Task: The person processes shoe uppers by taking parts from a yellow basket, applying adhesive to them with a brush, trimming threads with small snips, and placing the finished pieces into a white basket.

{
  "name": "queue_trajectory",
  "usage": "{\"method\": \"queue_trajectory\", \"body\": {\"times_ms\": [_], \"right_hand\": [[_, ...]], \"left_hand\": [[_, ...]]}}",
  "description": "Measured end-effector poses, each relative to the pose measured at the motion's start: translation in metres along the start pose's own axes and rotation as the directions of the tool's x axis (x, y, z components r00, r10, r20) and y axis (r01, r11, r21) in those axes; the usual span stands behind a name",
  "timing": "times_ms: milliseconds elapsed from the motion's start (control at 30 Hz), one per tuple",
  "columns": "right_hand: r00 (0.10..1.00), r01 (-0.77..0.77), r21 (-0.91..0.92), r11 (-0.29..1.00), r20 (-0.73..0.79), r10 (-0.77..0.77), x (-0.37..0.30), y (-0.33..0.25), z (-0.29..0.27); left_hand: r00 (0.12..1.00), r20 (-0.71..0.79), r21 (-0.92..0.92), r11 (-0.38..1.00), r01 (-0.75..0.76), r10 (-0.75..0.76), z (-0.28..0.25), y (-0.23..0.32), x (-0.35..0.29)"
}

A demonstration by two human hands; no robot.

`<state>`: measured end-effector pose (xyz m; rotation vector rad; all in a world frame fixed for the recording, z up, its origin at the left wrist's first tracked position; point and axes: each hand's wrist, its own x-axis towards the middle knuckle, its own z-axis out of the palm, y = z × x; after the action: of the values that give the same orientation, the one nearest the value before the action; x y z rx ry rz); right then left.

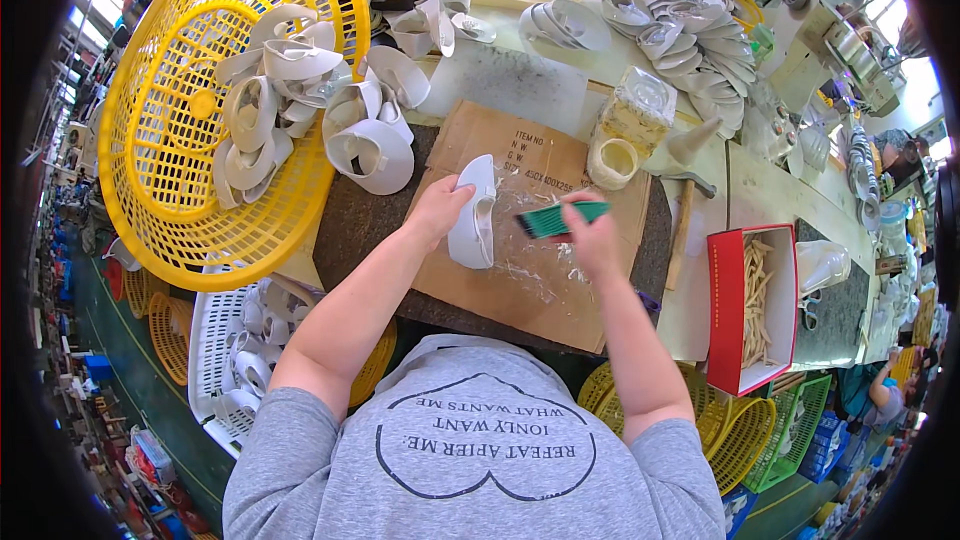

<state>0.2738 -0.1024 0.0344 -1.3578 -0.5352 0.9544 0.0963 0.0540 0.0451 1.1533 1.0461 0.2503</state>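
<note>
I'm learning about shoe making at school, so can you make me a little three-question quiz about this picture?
1. True or false: the left hand holds a white shoe piece on the cardboard sheet.
2. What does the right hand hold? A) hammer B) green brush C) scissors
3. Fill in: the big basket with white pieces in it is coloured ____.

Key: 1 true. 2 B, the green brush. 3 yellow.
</note>
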Motion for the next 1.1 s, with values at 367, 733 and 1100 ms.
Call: {"method": "queue_trajectory", "body": {"times_ms": [367,733,1100], "right_hand": [[0.947,0.315,-0.568,0.760,0.132,-0.294,-0.004,0.010,0.062],[0.967,0.250,-0.633,0.732,0.194,-0.163,-0.024,0.028,0.060],[0.765,0.587,-0.573,0.572,0.162,-0.624,0.018,-0.006,0.059]], "left_hand": [[0.991,-0.001,-0.050,0.990,-0.133,0.133,-0.008,-0.015,-0.029],[0.995,0.037,-0.251,0.965,-0.077,0.089,-0.020,-0.019,-0.047],[0.878,0.098,-0.027,0.883,-0.469,0.469,0.000,0.030,-0.052]]}}
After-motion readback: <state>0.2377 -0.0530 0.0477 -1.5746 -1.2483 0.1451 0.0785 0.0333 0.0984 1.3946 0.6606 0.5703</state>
